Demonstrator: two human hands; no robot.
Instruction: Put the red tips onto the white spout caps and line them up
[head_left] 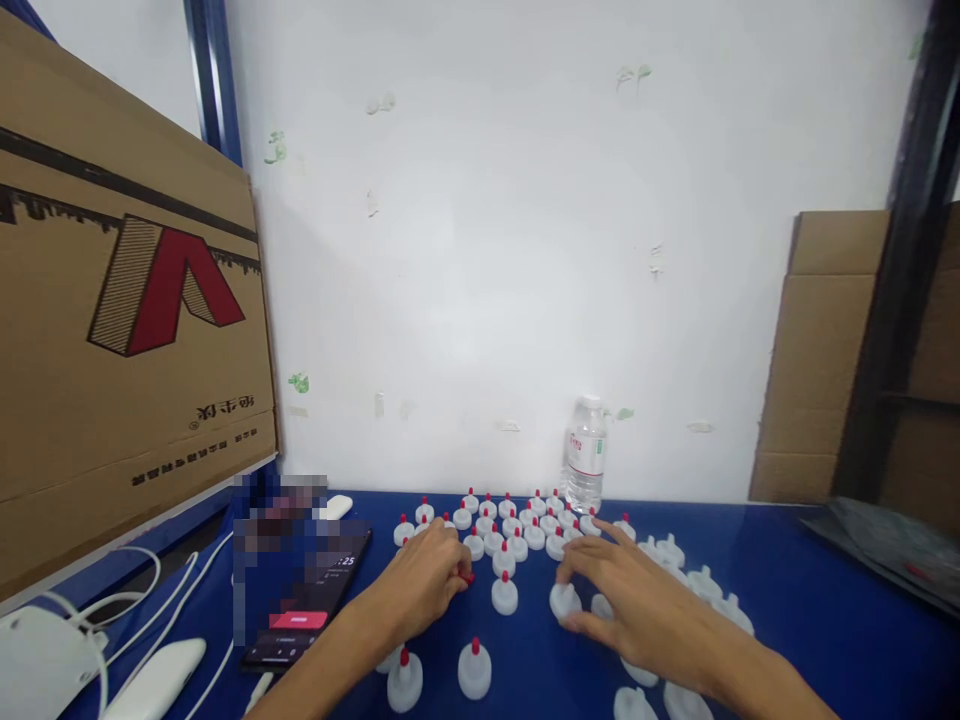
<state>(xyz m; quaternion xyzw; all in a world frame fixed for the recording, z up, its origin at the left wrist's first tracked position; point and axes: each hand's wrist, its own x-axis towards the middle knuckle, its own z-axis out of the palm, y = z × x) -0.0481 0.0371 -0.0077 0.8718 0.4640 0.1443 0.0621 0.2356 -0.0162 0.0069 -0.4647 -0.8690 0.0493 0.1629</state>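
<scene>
The right grip (626, 585), closed round a white cap (564, 602), could topple the red-tipped caps (533, 536) just beyond by reaching forward, while the left grip (424, 572), pinching a small red tip (469, 578), might let it slip.

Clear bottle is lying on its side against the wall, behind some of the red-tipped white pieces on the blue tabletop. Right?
Not quite: the bottle stands upright, as the head view shows. It is against the wall, behind some red-tipped white pieces on the blue tabletop.
</scene>
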